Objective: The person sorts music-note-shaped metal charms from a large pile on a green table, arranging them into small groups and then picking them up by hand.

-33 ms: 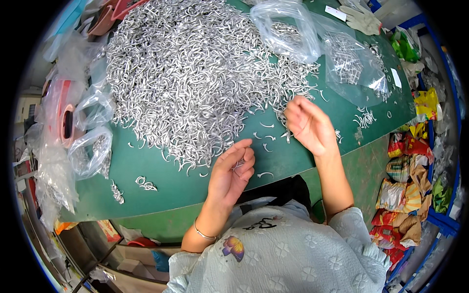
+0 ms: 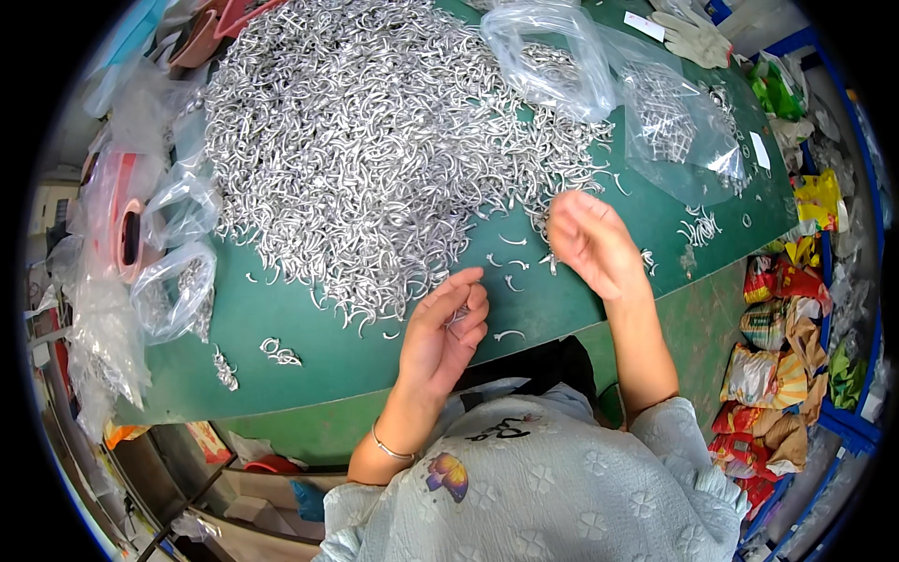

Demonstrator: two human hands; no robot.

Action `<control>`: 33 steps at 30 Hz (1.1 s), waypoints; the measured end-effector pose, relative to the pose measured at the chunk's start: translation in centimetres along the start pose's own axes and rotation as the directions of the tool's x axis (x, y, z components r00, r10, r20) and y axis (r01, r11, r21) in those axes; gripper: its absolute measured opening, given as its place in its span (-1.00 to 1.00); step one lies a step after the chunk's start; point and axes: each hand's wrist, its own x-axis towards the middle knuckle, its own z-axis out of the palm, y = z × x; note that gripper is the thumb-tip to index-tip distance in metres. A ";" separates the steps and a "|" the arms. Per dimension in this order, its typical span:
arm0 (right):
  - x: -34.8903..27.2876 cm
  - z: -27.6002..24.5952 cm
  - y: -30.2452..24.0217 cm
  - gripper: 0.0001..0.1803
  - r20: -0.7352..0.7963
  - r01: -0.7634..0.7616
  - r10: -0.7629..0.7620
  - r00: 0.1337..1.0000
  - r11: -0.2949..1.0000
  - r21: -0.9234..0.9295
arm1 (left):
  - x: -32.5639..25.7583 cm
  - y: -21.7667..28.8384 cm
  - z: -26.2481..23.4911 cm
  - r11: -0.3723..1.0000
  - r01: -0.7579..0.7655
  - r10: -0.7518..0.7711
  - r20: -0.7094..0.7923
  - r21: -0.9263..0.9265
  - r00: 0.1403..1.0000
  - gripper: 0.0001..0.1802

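Two bare hands work at the near edge of a big heap of small curved silver metal hooks [image 2: 375, 140] on a green table mat [image 2: 318, 365].

The left hand [image 2: 445, 328] is half curled, its fingers together around a few of the metal hooks, just beside the heap's near edge. The right hand [image 2: 588, 242] hovers over the mat with fingers bent loosely; I cannot tell if it holds something. Single hooks lie scattered between the two hands. Two clear plastic bags [image 2: 655, 122] with more hooks lie behind the right hand, and a smaller clear bag [image 2: 173, 290] lies at the left edge. A white work glove [image 2: 693, 39] rests at the far corner.
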 end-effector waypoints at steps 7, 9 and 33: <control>0.6 2.6 3.5 -0.89 0.316 0.175 -0.439 0.841 -0.332 -0.927 | -0.2 -0.2 -0.1 1.000 -0.011 0.011 -0.024 -0.004 1.000 -0.73; 0.5 3.0 3.1 -0.90 0.247 0.164 -0.400 0.883 -0.229 -0.959 | -0.3 -0.2 -0.2 1.000 -0.010 0.010 -0.037 -0.010 0.999 -0.74; -1.3 -2.6 -2.4 -0.67 0.108 -0.104 0.072 0.992 0.938 0.331 | -0.6 -0.6 -0.9 0.993 0.030 -0.024 0.053 -0.112 0.998 -0.75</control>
